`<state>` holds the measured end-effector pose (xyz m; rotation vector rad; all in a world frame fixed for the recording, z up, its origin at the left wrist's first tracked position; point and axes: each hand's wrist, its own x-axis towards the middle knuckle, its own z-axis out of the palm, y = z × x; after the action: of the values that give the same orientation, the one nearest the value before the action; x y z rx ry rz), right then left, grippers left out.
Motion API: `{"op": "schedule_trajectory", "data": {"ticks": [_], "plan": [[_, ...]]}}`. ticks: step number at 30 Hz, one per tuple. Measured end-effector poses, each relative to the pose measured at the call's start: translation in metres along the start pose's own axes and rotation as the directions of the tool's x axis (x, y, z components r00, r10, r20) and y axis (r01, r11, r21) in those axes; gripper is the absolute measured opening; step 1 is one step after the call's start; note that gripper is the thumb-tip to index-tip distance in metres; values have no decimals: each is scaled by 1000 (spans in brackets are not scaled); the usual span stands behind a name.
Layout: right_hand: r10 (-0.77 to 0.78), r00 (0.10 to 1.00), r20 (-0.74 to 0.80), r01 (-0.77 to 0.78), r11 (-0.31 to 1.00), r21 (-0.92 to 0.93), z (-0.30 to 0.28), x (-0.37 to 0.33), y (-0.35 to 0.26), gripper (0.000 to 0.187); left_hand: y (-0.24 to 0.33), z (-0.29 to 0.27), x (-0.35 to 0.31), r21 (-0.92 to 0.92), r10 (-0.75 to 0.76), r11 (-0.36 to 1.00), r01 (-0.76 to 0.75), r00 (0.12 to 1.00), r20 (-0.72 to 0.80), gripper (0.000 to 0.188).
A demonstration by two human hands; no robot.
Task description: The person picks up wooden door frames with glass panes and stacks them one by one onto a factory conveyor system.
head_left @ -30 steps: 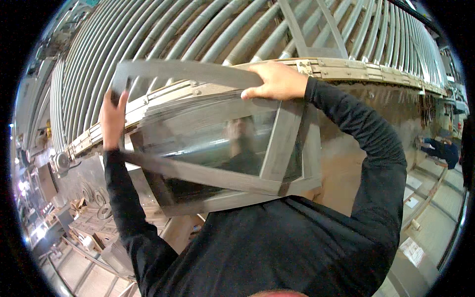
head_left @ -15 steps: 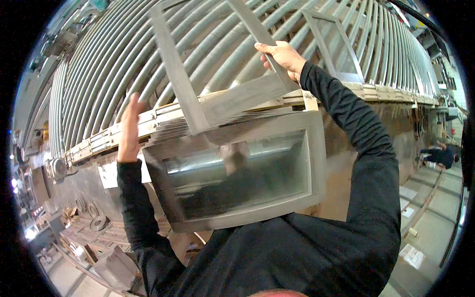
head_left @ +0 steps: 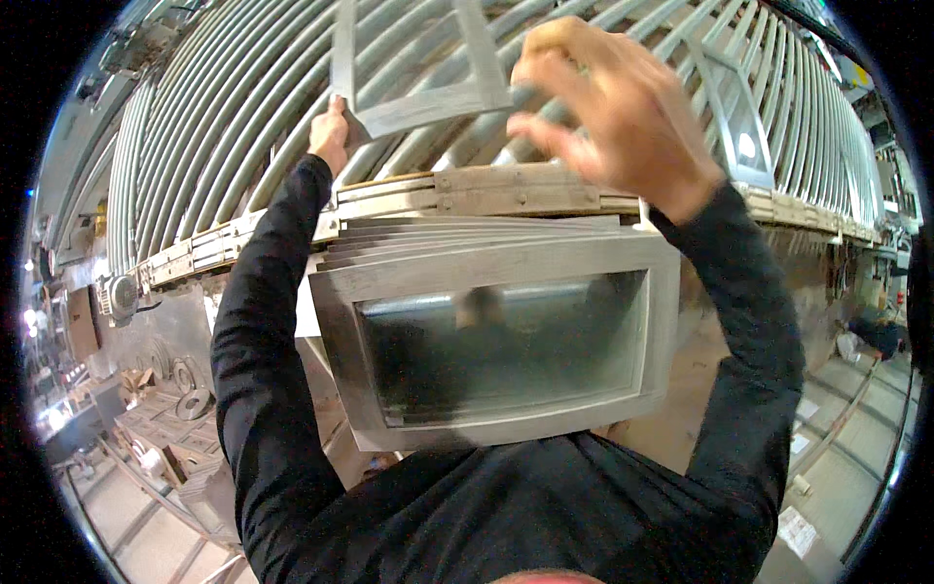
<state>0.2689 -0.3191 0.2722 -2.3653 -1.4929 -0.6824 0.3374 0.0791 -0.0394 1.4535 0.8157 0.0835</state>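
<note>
My left hand [head_left: 331,133] grips the near left corner of a grey rectangular frame [head_left: 430,109], over the metal rollers; its far end runs out of view. Between its rails I see the rollers. My right hand [head_left: 618,122] is raised to the right of the frame, blurred, its fingers apart and bent, with nothing in them. Just in front of my body, a stack of similar grey frames [head_left: 496,261] stands at the conveyor's near edge. The top one surrounds a dark, shiny panel [head_left: 506,350] that reflects light.
A roller conveyor [head_left: 243,117] stretches across the far side, edged by a worn wooden rail [head_left: 545,185]. Another frame [head_left: 761,161] lies on the rollers at the right. A motor [head_left: 119,295] sits at the conveyor's left end. Metal discs [head_left: 192,401] lie at the lower left.
My right hand has let go of the grey frame and lifted toward me. My left hand has moved forward and taken hold of its near left corner. The frame has moved away from the stack.
</note>
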Motion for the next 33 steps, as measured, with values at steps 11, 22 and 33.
{"op": "schedule_trajectory", "data": {"ticks": [11, 22, 33], "plan": [[-192, 966, 173, 162, 971, 176, -115, -60, -110, 28, -49, -58, 152, 424, 220, 875, -232, 972, 78, 75], [-95, 977, 191, 59, 980, 188, -150, -122, -118, 33, 26, -77, -29, 863, 421, -81, -498, 768, 482, 48], [494, 842, 217, -493, 868, -62, -98, -259, -92, 46, 23, -154, -343, 703, 279, 619, -350, 935, 219, 60]]}}
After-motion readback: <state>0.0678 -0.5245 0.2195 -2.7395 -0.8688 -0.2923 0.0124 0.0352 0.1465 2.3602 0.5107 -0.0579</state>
